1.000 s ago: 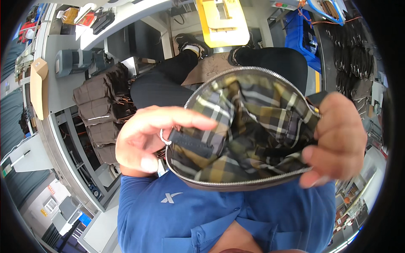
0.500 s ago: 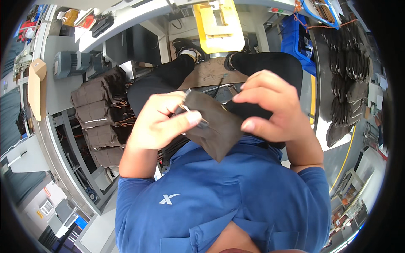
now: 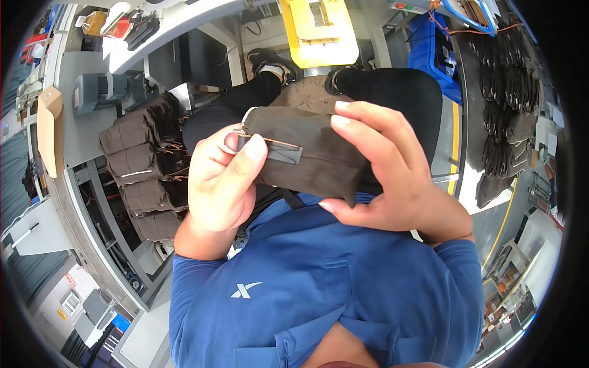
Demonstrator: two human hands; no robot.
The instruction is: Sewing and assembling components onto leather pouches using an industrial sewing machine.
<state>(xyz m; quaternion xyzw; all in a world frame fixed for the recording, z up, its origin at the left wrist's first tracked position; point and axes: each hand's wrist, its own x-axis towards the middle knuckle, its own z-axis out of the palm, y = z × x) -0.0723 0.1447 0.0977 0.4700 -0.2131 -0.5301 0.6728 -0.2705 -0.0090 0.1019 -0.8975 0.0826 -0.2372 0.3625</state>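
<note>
A dark brown fabric pouch (image 3: 322, 138) is held level in front of my body. On its face lies a small grey tab (image 3: 286, 153) with an orange-brown cord or edge along it. My left hand (image 3: 221, 178) pinches the left end of the pouch, the thumb pressed on top near the tab and a small metal piece. The fingers of my right hand (image 3: 399, 172) curve round the pouch's right end, fingertips at the far edge and thumb at the near corner. The underside of the pouch is hidden.
Stacked brown pouches (image 3: 144, 172) stand at the left beside a grey motor (image 3: 98, 92). More brown pieces hang or lie on a table (image 3: 506, 104) at the right. A yellow tray (image 3: 350, 52) is ahead, with a blue bin (image 3: 423, 55) to its right.
The pouch has turned from a tilted, drooping position to lie level, with the tab now in full view. My right hand has closed in round its right end.
</note>
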